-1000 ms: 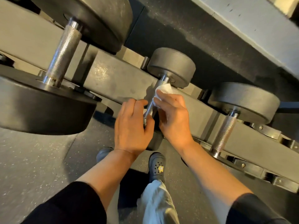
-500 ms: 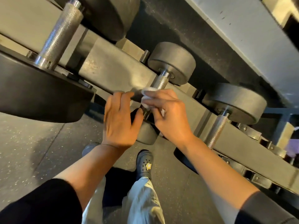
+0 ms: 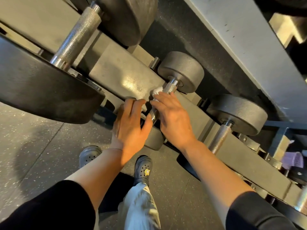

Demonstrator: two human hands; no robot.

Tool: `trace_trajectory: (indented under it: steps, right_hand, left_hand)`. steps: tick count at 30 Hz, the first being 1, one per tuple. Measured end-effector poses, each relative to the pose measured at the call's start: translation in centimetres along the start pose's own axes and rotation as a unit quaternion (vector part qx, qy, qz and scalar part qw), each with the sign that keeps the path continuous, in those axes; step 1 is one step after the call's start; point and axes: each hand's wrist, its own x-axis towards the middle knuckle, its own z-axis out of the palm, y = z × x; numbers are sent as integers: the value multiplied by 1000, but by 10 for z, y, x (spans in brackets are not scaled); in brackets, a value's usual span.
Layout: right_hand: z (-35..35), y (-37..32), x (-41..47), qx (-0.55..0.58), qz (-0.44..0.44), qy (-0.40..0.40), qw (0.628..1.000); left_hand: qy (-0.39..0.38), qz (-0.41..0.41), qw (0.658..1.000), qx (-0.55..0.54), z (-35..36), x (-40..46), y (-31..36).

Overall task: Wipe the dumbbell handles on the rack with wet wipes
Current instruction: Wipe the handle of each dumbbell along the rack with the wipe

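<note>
A small black dumbbell lies on the grey rack [image 3: 116,70], its knurled steel handle [image 3: 169,87] running down toward me. My right hand [image 3: 172,118] wraps a white wet wipe [image 3: 157,92] round the middle of that handle. My left hand [image 3: 131,127] rests beside it with fingers fairly straight, over the dumbbell's near head [image 3: 154,138], thumb touching the handle's lower end. A bigger dumbbell with a long handle [image 3: 78,35] sits to the left, another with a handle [image 3: 219,138] to the right.
Large black dumbbell head [image 3: 46,90] juts out at the left, close to my left hand. Speckled rubber floor [image 3: 33,146] lies below, with my two black clogs [image 3: 142,168] on it. A purple brush-like thing [image 3: 292,160] sits at the right edge.
My right hand has slid the wipe along the small dumbbell's handle while the left hand stayed over the near head. The view has shifted slightly.
</note>
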Motion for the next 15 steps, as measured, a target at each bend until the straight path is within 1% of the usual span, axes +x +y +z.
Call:
trace_trajectory:
  steps: [6,8,10,12,15]
  right_hand:
    - [-3,-3,-7,74,-28,-10,997]
    - [-3,-4,-13,117,-22,-10,993]
    - [-1,-6,-23,176,7,-2,984]
    - [1,-5,-33,208,42,41,976]
    - [2,2,-36,207,110,161,959]
  left_hand:
    - [-3,2,1000,22,3,0,0]
    - [-5,-2,1000,25,4,0,0]
    - [-2,7,1000,24,3,0,-1]
    - [2,27,999,30,2,1,-1]
    - [7,50,997,62,-1,2,2]
